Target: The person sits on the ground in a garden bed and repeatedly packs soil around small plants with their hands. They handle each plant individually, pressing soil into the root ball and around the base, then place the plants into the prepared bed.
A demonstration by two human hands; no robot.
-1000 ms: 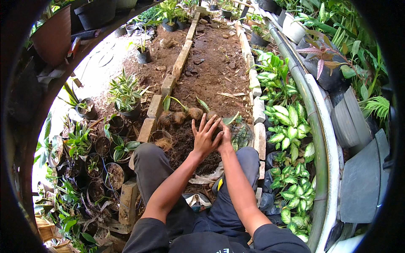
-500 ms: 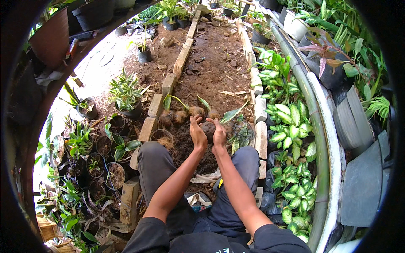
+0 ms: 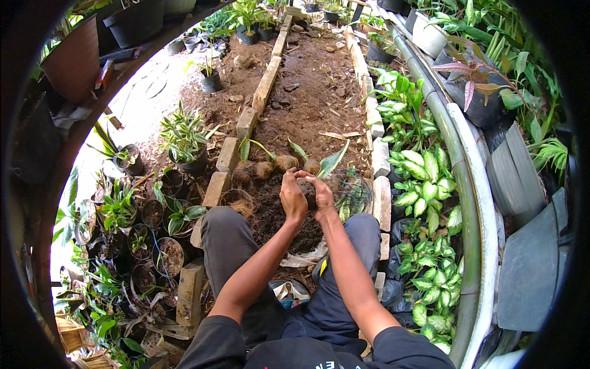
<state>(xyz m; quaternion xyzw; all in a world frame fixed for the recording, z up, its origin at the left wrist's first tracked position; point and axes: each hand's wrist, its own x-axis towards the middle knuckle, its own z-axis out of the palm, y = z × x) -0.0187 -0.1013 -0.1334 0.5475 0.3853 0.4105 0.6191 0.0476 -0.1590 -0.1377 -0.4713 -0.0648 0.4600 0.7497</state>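
Note:
My left hand and my right hand are cupped with fingertips meeting around a dark brown ball of soil, mostly hidden between the palms. A long green leaf rises just beyond my right hand; whether it grows from this ball I cannot tell. Past my fingers sit several round brown fibrous balls in a row, some with a leaf sticking out. Below the hands, between my knees, a heap of loose dark soil lies on a pale sheet.
Brick edging borders the bed on the left, with more bricks on the right. Light brown fibre lies by my left knee. Potted plants crowd the left; variegated plants and a bamboo pole line the right.
My hands have closed in, from spread fingers to fingertips meeting around the soil ball. The leaf beyond my right hand now stands more upright.

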